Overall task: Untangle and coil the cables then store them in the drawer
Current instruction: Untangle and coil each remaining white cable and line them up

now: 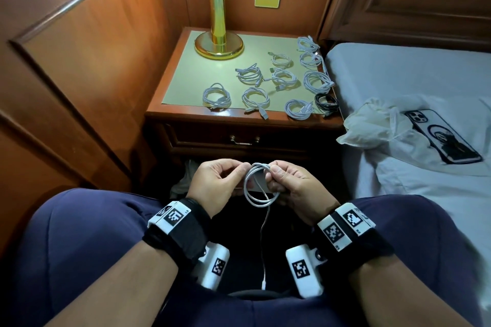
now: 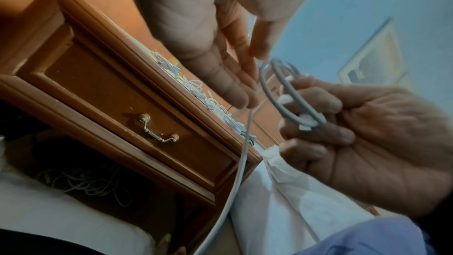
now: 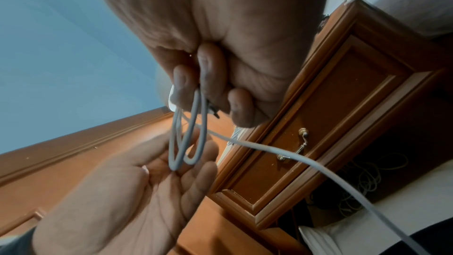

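Note:
A white cable (image 1: 259,166) is partly wound into a few loops in front of my knees. My right hand (image 1: 273,171) grips the loops on one side, fingers curled round them (image 3: 196,92). My left hand (image 1: 243,167) pinches the same cable at the top of the loops; its other fingers (image 2: 235,92) lie fairly straight. The loose tail (image 3: 269,149) hangs down between my legs to a connector (image 1: 263,284). The nightstand's drawer (image 1: 202,138) is closed. Several coiled white cables (image 1: 255,99) and one black coil (image 1: 326,102) lie on the nightstand top (image 1: 186,74).
A brass lamp (image 1: 219,45) stands at the nightstand's back left. A bed (image 1: 411,74) on the right carries a plastic bag (image 1: 372,125) and a phone (image 1: 442,138). A tangle of cables (image 2: 85,183) lies under the nightstand. Wood panelling closes the left side.

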